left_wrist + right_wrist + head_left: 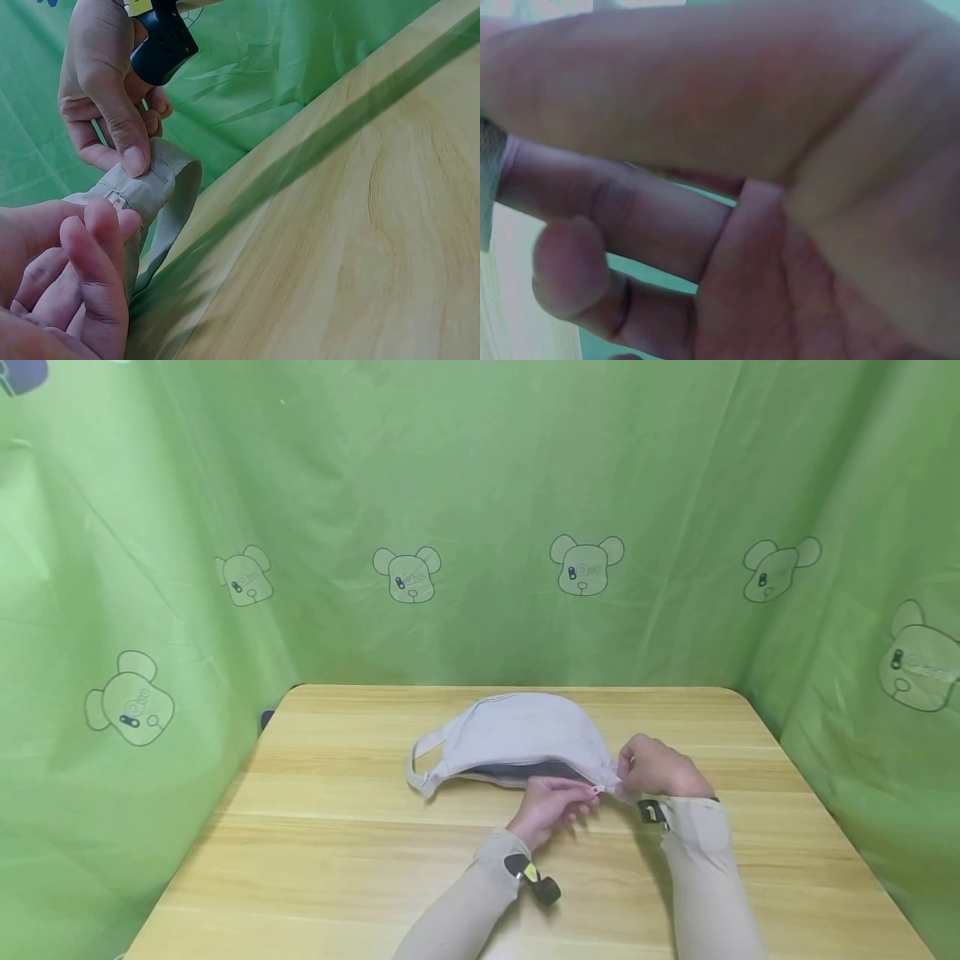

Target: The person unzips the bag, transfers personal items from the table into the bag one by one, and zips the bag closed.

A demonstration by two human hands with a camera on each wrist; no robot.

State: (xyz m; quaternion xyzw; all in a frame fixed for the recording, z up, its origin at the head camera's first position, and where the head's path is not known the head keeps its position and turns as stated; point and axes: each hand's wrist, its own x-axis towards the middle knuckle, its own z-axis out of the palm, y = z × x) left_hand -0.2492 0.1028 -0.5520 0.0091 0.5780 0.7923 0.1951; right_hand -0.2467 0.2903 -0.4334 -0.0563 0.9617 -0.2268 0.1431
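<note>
A pale grey crossbody bag (pixel 525 727) lies on the table, its zipped mouth gaping along the near side and showing a dark grey lining (pixel 532 770). At the bag's right end my left hand (pixel 553 806) pinches the small zipper pull (pixel 598 789) between thumb and finger. My right hand (pixel 660 767) grips the end tab of the bag, just beyond the zipper. In the left wrist view, the right thumb presses on the fabric where the strap (pixel 180 184) loops away. Only a sliver of fabric (pixel 490 184) shows at the fingertips in the right wrist view.
The wooden table (pixel 337 860) carries the bag near its far edge. Green curtains (pixel 480 468) with bear-face prints hang behind and on both sides. A strap loop (pixel 420 760) sticks out at the bag's left end. Black wrist-camera straps (pixel 534 878) sit over the sleeves.
</note>
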